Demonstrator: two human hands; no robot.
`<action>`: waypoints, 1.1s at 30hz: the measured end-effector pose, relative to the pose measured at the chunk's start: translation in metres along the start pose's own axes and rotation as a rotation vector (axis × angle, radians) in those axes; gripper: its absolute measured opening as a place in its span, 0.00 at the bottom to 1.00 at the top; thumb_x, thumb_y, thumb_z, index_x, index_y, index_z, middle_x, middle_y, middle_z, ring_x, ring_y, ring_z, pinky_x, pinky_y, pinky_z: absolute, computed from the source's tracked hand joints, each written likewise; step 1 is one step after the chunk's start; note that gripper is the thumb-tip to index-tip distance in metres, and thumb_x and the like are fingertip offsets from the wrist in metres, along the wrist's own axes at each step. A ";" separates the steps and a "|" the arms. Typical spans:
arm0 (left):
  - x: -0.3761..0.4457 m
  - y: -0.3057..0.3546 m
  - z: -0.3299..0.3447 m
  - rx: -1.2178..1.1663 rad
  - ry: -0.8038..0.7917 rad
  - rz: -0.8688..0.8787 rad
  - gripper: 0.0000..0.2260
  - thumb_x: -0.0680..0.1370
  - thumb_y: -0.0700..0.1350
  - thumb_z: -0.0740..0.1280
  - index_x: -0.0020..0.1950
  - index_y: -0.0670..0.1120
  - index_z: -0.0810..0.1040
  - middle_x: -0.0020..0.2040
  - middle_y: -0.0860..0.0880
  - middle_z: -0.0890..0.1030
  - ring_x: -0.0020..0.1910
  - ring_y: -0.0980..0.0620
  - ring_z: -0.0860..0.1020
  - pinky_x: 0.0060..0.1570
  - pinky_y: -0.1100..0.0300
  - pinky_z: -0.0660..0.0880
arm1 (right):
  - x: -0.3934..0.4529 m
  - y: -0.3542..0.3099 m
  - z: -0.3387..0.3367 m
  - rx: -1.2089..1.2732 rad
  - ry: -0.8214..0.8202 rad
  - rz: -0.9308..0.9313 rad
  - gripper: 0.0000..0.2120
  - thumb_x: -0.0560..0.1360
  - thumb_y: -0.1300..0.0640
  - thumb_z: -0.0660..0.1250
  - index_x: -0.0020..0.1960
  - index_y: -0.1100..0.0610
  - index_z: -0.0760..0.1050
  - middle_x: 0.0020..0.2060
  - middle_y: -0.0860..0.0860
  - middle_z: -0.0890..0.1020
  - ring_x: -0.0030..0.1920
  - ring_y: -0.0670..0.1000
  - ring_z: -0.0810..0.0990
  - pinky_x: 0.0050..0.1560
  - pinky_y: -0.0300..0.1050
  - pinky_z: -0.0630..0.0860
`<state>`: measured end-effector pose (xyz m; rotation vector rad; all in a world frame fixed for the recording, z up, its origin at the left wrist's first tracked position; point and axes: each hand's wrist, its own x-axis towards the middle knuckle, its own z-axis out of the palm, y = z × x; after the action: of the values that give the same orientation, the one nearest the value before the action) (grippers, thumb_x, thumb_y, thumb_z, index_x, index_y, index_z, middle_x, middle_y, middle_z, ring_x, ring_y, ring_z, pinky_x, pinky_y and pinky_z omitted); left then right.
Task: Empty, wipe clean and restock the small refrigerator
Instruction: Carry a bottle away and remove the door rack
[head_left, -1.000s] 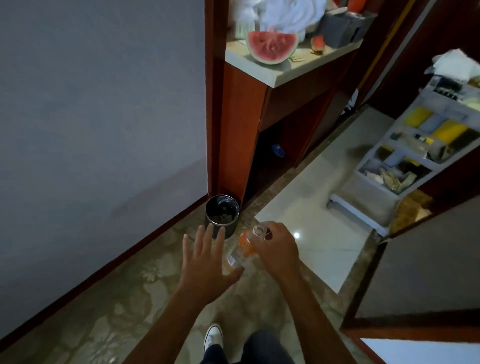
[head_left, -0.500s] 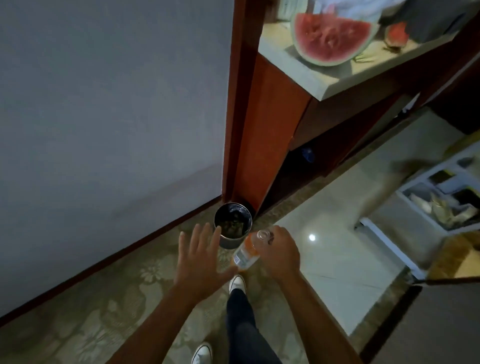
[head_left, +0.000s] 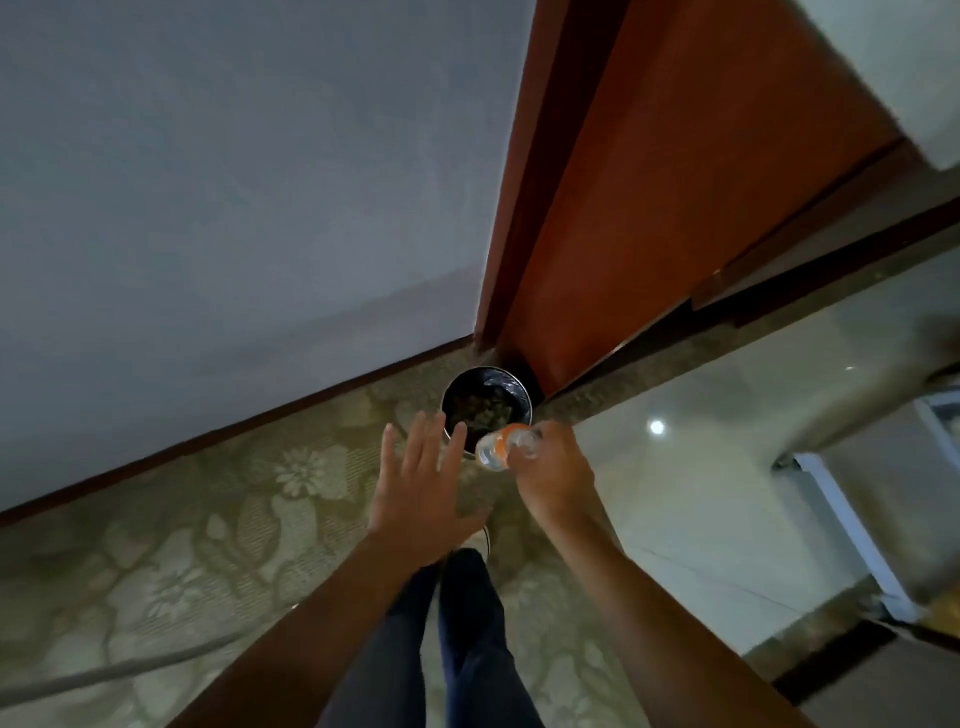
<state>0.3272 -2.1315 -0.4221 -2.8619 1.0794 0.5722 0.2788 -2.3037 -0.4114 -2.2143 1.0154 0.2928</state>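
Clear plastic with an orange label identifies the bottle (head_left: 501, 446) gripped in the right hand (head_left: 553, 474); the fingers are curled round its upper part, and the body points toward the waste bin (head_left: 485, 402). The bottle is held just beside the bin's near rim, above the patterned floor (head_left: 218, 514). The left hand (head_left: 418, 480) is released, fingers straight and spread, holding nothing, and overlaps the bin's left rim in the view. The bin stands in the corner where the grey wall (head_left: 234, 208) meets the red-brown cabinet panel (head_left: 675, 197); it has a dark liner and already holds some debris.

Judged step: discarding a bottle removed from the refrigerator.

Probable faults:
- Release short of the opening. The bottle does not appear centred over the bin; it could strike the rim and roll away.
- Spillage. Whether the bottle is capped or empty cannot be determined.
- Obstruction. The spread left hand lies close to the drop path.
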 end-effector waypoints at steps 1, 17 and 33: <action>0.012 -0.002 0.008 -0.012 -0.017 -0.013 0.47 0.75 0.76 0.53 0.83 0.45 0.54 0.83 0.38 0.54 0.82 0.38 0.50 0.76 0.31 0.46 | 0.013 0.002 0.009 -0.016 -0.006 0.007 0.15 0.80 0.50 0.67 0.62 0.55 0.74 0.58 0.53 0.78 0.54 0.54 0.80 0.52 0.50 0.78; 0.141 -0.058 0.202 -0.073 -0.118 -0.054 0.46 0.74 0.72 0.46 0.83 0.45 0.45 0.83 0.39 0.45 0.82 0.38 0.43 0.77 0.34 0.39 | 0.203 0.101 0.214 -0.344 -0.057 -0.111 0.14 0.79 0.54 0.68 0.61 0.59 0.73 0.61 0.57 0.78 0.59 0.60 0.79 0.48 0.53 0.76; 0.213 -0.071 0.329 -0.079 -0.091 0.012 0.46 0.74 0.72 0.49 0.83 0.44 0.50 0.83 0.38 0.54 0.82 0.38 0.49 0.78 0.34 0.48 | 0.282 0.160 0.342 -0.437 -0.170 -0.109 0.18 0.80 0.49 0.67 0.65 0.56 0.71 0.64 0.53 0.75 0.63 0.56 0.77 0.51 0.51 0.76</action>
<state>0.4123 -2.1610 -0.8103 -2.8648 1.0844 0.7543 0.3750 -2.3180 -0.8730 -2.5671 0.7894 0.6954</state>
